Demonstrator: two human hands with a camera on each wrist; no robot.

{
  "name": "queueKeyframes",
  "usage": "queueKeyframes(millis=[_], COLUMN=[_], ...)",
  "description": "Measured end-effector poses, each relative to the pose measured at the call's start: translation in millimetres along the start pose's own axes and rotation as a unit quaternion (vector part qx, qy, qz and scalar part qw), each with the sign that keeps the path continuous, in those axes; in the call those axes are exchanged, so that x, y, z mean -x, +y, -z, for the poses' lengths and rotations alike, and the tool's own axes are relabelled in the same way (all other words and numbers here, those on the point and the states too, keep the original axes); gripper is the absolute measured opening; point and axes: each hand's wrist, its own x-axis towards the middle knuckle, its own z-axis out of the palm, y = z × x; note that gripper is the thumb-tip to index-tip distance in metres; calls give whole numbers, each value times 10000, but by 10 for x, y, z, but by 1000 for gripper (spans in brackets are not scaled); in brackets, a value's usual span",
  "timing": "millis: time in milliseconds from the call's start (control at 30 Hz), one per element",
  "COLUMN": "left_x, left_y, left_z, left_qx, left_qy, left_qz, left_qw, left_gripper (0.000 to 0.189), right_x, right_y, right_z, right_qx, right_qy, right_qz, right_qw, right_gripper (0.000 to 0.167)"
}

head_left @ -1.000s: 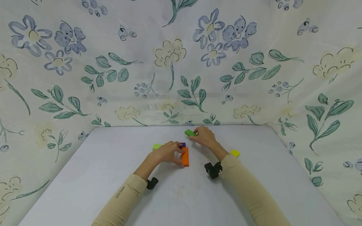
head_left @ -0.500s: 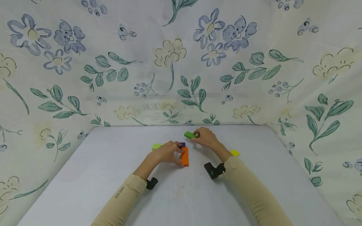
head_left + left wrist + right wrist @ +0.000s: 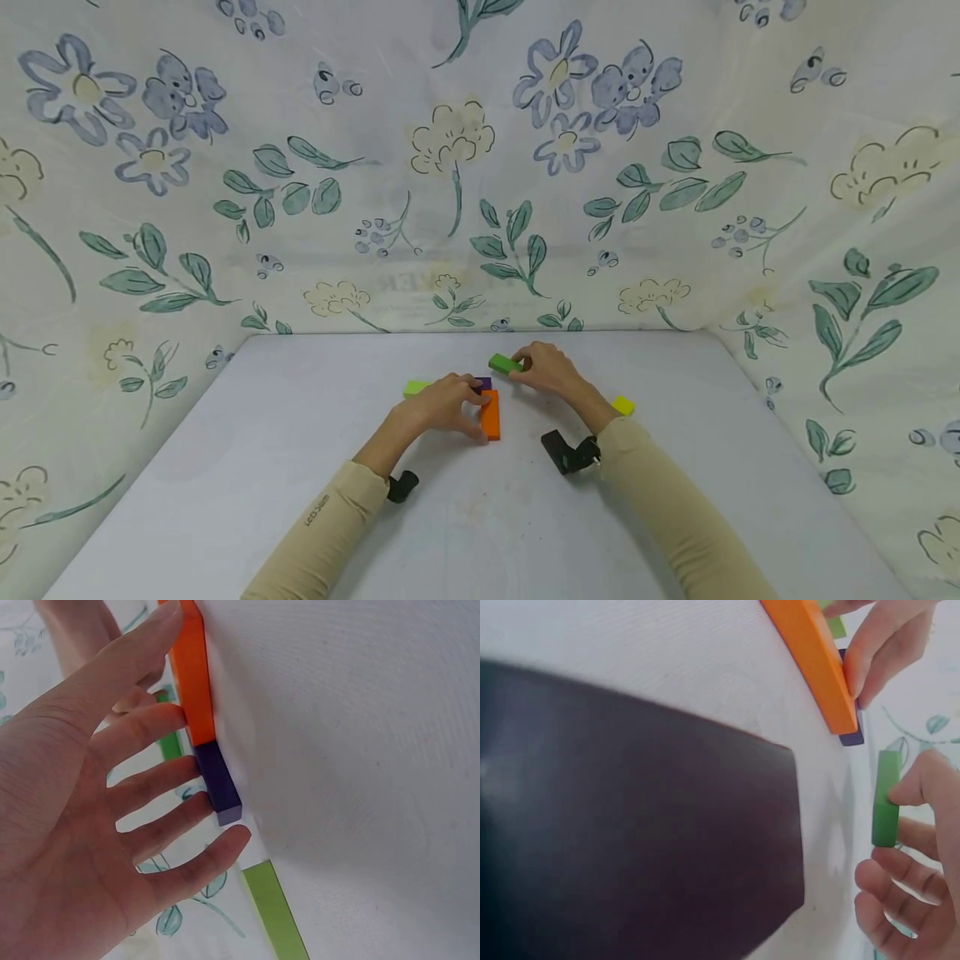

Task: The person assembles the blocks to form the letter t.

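Note:
An orange block (image 3: pixel 490 416) stands against the end of a purple block (image 3: pixel 485 383) on the white table. My left hand (image 3: pixel 444 403) touches the orange block with thumb and index finger; its other fingers, spread and loosely bent, reach along the purple block (image 3: pixel 217 784). In the left wrist view a light green block (image 3: pixel 275 909) lies beyond the little finger. Farther back, my right hand (image 3: pixel 551 368) pinches a green block (image 3: pixel 505 364) between thumb and fingers. The right wrist view shows this green block (image 3: pixel 886 799) apart from the orange and purple ones.
A yellow block (image 3: pixel 622 406) lies beside the right forearm. Black wrist cameras (image 3: pixel 567 452) hang under both wrists, close over the table (image 3: pixel 480 533). A floral cloth (image 3: pixel 450 192) rises at the table's back edge.
My right hand has drawn the green block slightly toward the front, nearer the purple block. My left hand and the blocks beside it have stayed in place.

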Motion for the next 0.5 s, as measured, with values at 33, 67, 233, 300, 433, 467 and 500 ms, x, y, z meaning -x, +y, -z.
queueKeyframes(millis=[33, 67, 233, 300, 433, 467, 500], left_x=[-1, -1, 8, 18, 34, 36, 36], left_y=[-2, -2, 2, 11, 34, 37, 38], left_z=[-3, -6, -11, -3, 13, 14, 12], left_qx=[3, 23, 41, 48, 48, 52, 55], left_qy=[1, 5, 49, 54, 36, 40, 47], left_qz=[-5, -5, -19, -18, -14, -15, -18], left_qw=[10000, 10000, 10000, 10000, 10000, 10000, 10000], left_gripper=[66, 66, 65, 65, 66, 66, 66], right_x=[1, 3, 11, 14, 21, 22, 24], right_y=[8, 15, 36, 42, 55, 58, 60], right_z=[-8, -14, -33, -34, -34, -32, -32], right_qx=[6, 3, 16, 8, -11, -15, -6], right_qy=[-10, -19, -34, -47, -83, -86, -86], right_qz=[4, 8, 0, -3, 17, 24, 24], right_qw=[10000, 10000, 10000, 10000, 10000, 10000, 10000], right_gripper=[38, 38, 39, 39, 39, 39, 39])
